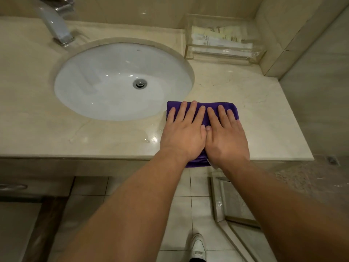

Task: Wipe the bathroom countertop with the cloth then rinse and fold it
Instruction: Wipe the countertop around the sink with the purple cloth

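While left hand (182, 137) and right hand (227, 138) press cloth (230, 107) flat-palmed, it overhangs countertop (264, 114) edge.

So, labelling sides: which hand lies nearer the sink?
The left hand, flat on the purple cloth by the sink; the right hand lies farther out.

The counter (264, 110) is pale beige marble with faint veins, and it ends at a tiled wall on the right. An oval white sink (105, 103) is sunk into it left of centre. A chrome faucet (56, 25) stands at the back left. In the back right corner sits a clear tray (188, 52) holding pale packets (221, 42). A folded purple cloth (213, 104) lies just right of the sink, and its near end overhangs the front edge. Water (153, 138) glistens beside it.
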`<action>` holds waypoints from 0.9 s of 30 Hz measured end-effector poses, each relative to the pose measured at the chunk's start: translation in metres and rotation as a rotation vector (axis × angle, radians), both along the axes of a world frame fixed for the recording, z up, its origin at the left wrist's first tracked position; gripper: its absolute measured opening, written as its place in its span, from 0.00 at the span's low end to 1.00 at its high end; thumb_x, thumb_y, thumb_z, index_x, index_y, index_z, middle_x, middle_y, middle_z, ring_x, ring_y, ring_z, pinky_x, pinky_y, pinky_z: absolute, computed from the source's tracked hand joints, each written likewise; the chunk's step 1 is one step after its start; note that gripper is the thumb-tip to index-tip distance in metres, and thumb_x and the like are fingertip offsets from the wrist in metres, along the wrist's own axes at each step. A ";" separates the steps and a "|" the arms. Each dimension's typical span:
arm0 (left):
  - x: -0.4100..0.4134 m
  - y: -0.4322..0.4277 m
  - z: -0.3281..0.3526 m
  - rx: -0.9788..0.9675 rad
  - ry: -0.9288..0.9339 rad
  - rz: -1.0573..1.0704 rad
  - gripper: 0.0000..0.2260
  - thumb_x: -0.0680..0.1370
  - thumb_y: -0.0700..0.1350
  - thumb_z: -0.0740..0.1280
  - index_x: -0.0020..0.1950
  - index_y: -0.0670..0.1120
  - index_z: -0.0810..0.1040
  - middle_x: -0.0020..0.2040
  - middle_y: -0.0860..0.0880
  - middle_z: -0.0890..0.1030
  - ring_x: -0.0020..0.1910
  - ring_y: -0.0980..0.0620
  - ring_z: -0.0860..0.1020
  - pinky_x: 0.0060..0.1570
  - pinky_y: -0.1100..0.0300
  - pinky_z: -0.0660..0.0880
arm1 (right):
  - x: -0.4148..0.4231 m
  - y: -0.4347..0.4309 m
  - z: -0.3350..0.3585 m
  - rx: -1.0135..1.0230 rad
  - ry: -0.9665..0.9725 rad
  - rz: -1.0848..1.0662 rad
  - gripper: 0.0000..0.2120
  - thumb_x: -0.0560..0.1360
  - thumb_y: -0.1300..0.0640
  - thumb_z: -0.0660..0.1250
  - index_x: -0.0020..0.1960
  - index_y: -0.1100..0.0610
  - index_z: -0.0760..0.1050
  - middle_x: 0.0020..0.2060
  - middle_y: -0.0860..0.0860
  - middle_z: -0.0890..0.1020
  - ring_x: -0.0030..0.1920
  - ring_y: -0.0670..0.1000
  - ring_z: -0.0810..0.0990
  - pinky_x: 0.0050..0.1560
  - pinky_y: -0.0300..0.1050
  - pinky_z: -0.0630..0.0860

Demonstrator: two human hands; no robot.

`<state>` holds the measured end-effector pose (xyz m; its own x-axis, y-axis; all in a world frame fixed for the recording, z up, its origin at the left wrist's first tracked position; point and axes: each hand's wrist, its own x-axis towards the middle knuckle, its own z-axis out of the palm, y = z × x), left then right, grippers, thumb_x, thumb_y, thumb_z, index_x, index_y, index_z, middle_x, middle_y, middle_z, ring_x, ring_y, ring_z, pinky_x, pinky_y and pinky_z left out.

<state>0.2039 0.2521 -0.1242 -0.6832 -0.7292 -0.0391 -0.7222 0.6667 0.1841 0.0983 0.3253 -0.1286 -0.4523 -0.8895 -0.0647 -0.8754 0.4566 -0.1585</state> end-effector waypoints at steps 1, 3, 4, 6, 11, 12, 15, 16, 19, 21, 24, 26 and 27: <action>0.004 0.000 0.000 0.004 -0.001 -0.002 0.25 0.84 0.54 0.44 0.81 0.51 0.45 0.82 0.50 0.45 0.80 0.48 0.42 0.77 0.48 0.40 | 0.004 0.000 0.000 -0.002 -0.003 0.001 0.27 0.83 0.45 0.41 0.82 0.47 0.43 0.81 0.50 0.46 0.80 0.52 0.42 0.79 0.51 0.44; 0.013 -0.001 0.000 0.010 -0.002 -0.004 0.25 0.84 0.54 0.44 0.81 0.51 0.45 0.82 0.50 0.45 0.80 0.48 0.41 0.77 0.48 0.40 | 0.013 -0.001 0.001 0.000 -0.006 0.001 0.27 0.83 0.46 0.42 0.82 0.48 0.43 0.81 0.51 0.46 0.80 0.52 0.42 0.79 0.51 0.43; 0.017 -0.002 0.000 0.009 -0.002 -0.003 0.25 0.84 0.54 0.44 0.81 0.51 0.45 0.82 0.50 0.45 0.80 0.48 0.41 0.77 0.48 0.40 | 0.018 -0.001 0.001 0.002 -0.001 0.000 0.27 0.83 0.46 0.42 0.82 0.48 0.43 0.81 0.51 0.46 0.80 0.53 0.42 0.79 0.51 0.43; 0.027 -0.003 0.000 0.005 0.000 0.001 0.25 0.84 0.54 0.45 0.81 0.51 0.45 0.82 0.50 0.45 0.80 0.49 0.42 0.77 0.48 0.41 | 0.028 -0.003 0.001 0.001 0.003 0.001 0.27 0.83 0.46 0.42 0.82 0.48 0.43 0.81 0.51 0.46 0.80 0.53 0.42 0.79 0.51 0.42; 0.050 -0.008 0.000 -0.012 -0.011 0.014 0.25 0.84 0.54 0.45 0.81 0.52 0.45 0.82 0.51 0.45 0.80 0.49 0.42 0.77 0.48 0.41 | 0.051 -0.009 0.000 -0.002 -0.005 0.013 0.27 0.83 0.46 0.42 0.82 0.48 0.44 0.81 0.52 0.46 0.80 0.53 0.42 0.79 0.51 0.42; 0.054 -0.009 0.000 -0.014 -0.013 0.018 0.25 0.84 0.54 0.45 0.81 0.52 0.45 0.82 0.51 0.45 0.80 0.49 0.42 0.77 0.48 0.41 | 0.055 -0.011 0.000 -0.004 -0.004 0.015 0.27 0.83 0.46 0.42 0.82 0.48 0.44 0.81 0.52 0.46 0.80 0.54 0.42 0.79 0.51 0.42; 0.067 -0.013 -0.001 -0.021 -0.016 0.030 0.25 0.84 0.54 0.45 0.81 0.52 0.45 0.82 0.51 0.45 0.80 0.49 0.42 0.77 0.48 0.41 | 0.067 -0.015 0.001 -0.006 -0.004 0.025 0.28 0.83 0.46 0.42 0.82 0.49 0.44 0.81 0.52 0.47 0.80 0.54 0.43 0.79 0.52 0.42; 0.071 -0.014 -0.001 -0.026 -0.016 0.034 0.25 0.84 0.54 0.45 0.81 0.52 0.45 0.82 0.51 0.45 0.80 0.49 0.42 0.77 0.48 0.41 | 0.071 -0.016 0.001 -0.007 -0.005 0.030 0.28 0.83 0.46 0.42 0.82 0.49 0.44 0.81 0.52 0.47 0.80 0.54 0.43 0.79 0.52 0.42; 0.085 -0.018 -0.001 -0.031 -0.015 0.051 0.25 0.84 0.54 0.45 0.81 0.52 0.46 0.82 0.51 0.45 0.80 0.49 0.42 0.77 0.48 0.41 | 0.084 -0.022 0.001 -0.011 -0.005 0.044 0.28 0.83 0.45 0.41 0.82 0.49 0.45 0.81 0.52 0.46 0.80 0.54 0.42 0.79 0.51 0.42; 0.093 -0.020 -0.001 -0.028 -0.015 0.062 0.25 0.84 0.54 0.45 0.81 0.52 0.46 0.82 0.51 0.45 0.80 0.49 0.43 0.77 0.48 0.41 | 0.091 -0.025 0.000 -0.017 -0.006 0.050 0.28 0.83 0.46 0.42 0.82 0.48 0.45 0.81 0.52 0.47 0.80 0.54 0.43 0.79 0.51 0.41; 0.108 -0.024 -0.003 -0.036 -0.017 0.085 0.25 0.84 0.54 0.45 0.81 0.52 0.47 0.82 0.51 0.46 0.80 0.49 0.43 0.77 0.48 0.42 | 0.106 -0.031 -0.002 -0.016 -0.005 0.067 0.28 0.83 0.46 0.41 0.82 0.48 0.44 0.81 0.51 0.46 0.80 0.54 0.42 0.79 0.51 0.41; 0.118 -0.027 -0.004 -0.044 -0.016 0.100 0.25 0.84 0.54 0.46 0.81 0.53 0.47 0.82 0.51 0.47 0.80 0.49 0.44 0.77 0.48 0.42 | 0.115 -0.035 -0.002 -0.014 -0.005 0.076 0.28 0.82 0.45 0.41 0.82 0.48 0.44 0.81 0.51 0.46 0.80 0.54 0.42 0.79 0.51 0.41; 0.123 -0.028 -0.004 -0.046 -0.016 0.106 0.25 0.84 0.54 0.46 0.81 0.53 0.47 0.82 0.51 0.47 0.80 0.49 0.44 0.77 0.49 0.42 | 0.120 -0.037 -0.002 -0.014 -0.005 0.081 0.28 0.82 0.45 0.41 0.82 0.48 0.44 0.81 0.51 0.46 0.80 0.54 0.42 0.79 0.51 0.41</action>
<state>0.3269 0.2243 -0.1282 -0.6013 -0.7989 -0.0147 -0.7920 0.5935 0.1428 0.2183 0.2884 -0.1303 -0.3781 -0.9242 -0.0546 -0.9087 0.3817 -0.1689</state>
